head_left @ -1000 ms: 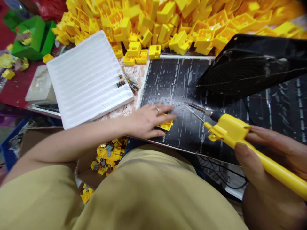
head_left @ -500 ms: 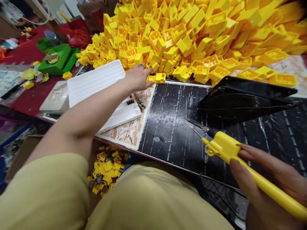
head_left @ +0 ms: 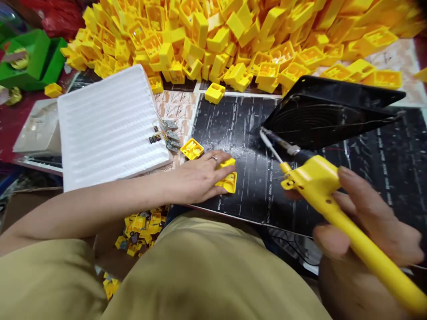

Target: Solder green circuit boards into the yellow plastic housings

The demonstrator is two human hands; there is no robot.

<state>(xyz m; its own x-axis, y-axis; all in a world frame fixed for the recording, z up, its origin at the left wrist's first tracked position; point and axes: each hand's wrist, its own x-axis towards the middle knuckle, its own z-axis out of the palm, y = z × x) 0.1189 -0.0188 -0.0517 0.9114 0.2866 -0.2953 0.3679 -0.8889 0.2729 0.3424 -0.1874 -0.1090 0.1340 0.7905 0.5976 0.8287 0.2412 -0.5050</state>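
Cases, apparently two, were seen under the left hand on the near-left part of the mat. The fingers were spread apart across them; whether the cases were gripped or merely covered could not be told. Half a second earlier, that hand had been stretched out past the mat's far-left corner, so it had since been brought back. The small stack seen off that corner was no longer to be found there, and a third case was now laid open side up at the mat's left edge. The far case had been shifted slightly and was left at the mat's far-left corner. From this it was judged that a small batch had been drawn from the pile beyond the mat and was being set out within easy reach. The iron was clasped in the right hand, the fingers closed round its handle and its tip raised over the middle of the mat; no case was being met by it, so the handling of the batch was judged to be left to the other hand.
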